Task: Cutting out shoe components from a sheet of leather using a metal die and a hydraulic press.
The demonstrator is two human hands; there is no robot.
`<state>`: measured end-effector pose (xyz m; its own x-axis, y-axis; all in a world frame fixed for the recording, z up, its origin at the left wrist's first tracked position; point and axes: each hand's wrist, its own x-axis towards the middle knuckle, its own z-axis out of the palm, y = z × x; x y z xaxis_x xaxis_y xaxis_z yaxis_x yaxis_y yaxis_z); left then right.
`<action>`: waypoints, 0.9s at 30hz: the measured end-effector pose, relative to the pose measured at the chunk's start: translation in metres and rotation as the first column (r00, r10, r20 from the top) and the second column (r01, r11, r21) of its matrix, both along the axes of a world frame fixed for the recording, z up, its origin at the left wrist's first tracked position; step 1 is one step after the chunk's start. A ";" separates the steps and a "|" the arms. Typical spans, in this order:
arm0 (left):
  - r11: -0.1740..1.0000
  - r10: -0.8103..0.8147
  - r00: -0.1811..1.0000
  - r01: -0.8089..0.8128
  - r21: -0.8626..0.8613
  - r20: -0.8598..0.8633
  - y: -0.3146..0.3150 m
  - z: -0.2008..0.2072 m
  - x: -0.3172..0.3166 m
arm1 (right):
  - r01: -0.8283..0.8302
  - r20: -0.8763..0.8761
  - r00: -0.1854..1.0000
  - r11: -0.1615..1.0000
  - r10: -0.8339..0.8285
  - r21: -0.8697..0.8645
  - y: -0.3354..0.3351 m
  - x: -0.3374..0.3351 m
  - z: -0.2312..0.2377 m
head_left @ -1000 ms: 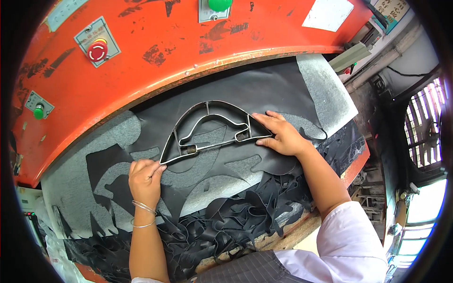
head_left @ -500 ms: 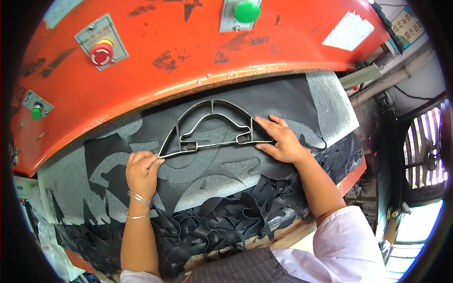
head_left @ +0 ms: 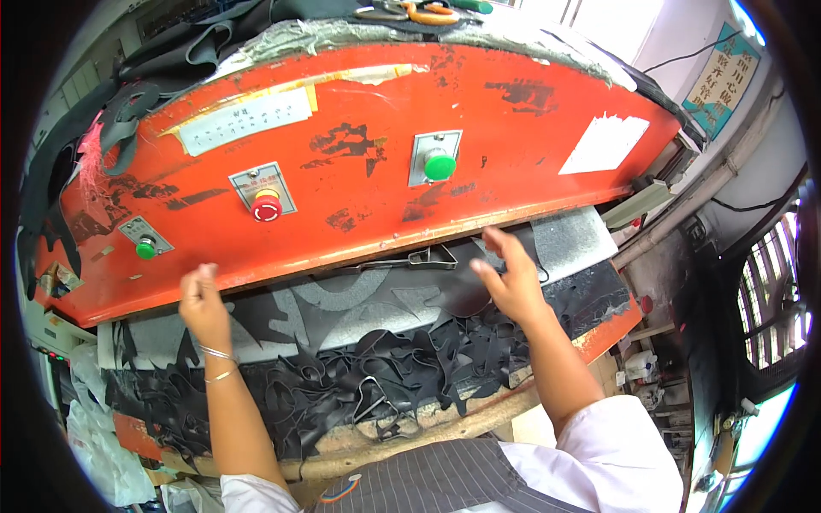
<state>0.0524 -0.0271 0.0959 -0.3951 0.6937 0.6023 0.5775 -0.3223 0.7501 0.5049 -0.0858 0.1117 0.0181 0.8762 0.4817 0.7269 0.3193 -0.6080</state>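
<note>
A metal cutting die [head_left: 434, 257] lies on the black leather sheet [head_left: 398, 311], mostly hidden beneath the orange press head [head_left: 359, 197]; only part of its right end shows. My left hand [head_left: 205, 309] is raised by the lower left edge of the press head, fingers drawn together with nothing in them. To the right of the die, my right hand [head_left: 517, 286] hovers with thumb and forefinger apart, holding nothing. Neither hand touches the die. Cut-out openings in the leather let the pale grey cutting board [head_left: 569, 246] show through.
On the press head's front are a red stop button [head_left: 267, 205] and two green buttons [head_left: 440, 167]. Black leather scraps [head_left: 368, 368] heap along the near table edge. Orange-handled scissors [head_left: 430, 14] and draped leather [head_left: 184, 53] rest on top. A barred window [head_left: 774, 274] stands at right.
Both hands have let go of the die and moved apart from it. The press head now covers most of the die. The view has tilted up, showing the top of the press.
</note>
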 end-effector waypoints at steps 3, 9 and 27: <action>0.895 0.273 0.956 -0.211 0.392 -0.110 -0.018 0.046 -0.010 | 0.019 -0.093 0.996 0.982 -0.002 0.187 0.008 -0.023 0.045; 0.964 0.250 0.848 -0.173 0.202 -0.468 -0.068 0.085 -0.052 | 0.013 -0.256 0.965 0.958 0.064 0.287 0.009 -0.055 0.071; 0.852 -0.443 0.799 0.234 -0.468 -0.407 -0.318 -0.067 0.100 | -0.236 0.511 0.768 0.912 0.386 -0.335 -0.243 -0.077 -0.086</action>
<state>0.1524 -0.3455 0.0286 0.1802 0.9339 0.3088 0.8013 -0.3215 0.5045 0.4275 -0.3285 0.0255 -0.4791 0.8723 0.0973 0.8451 0.4884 -0.2173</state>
